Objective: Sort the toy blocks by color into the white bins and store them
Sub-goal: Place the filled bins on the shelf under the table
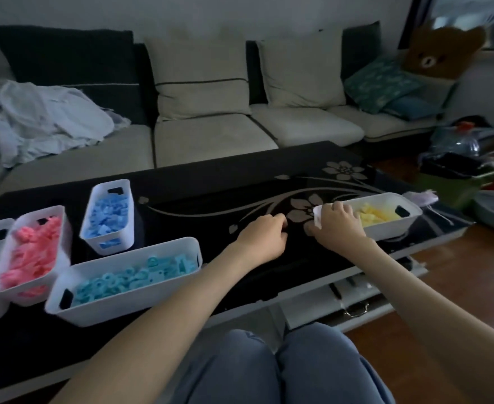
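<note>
The yellow bin (391,231), at about two o'clock on the glossy black counter (210,193), is thin, stiff white plastic part-filled with small loose yellow blocks (377,216), so I judge it light and apt to slide or spill if tipped. It is best taken by its end rim or the handle cut-out (401,212). The hands are apart: the right hand (337,225) grips the bin's near-left end, while the left hand (264,237) rests curled at its nine o'clock, holding what, if anything, I cannot tell.
</note>
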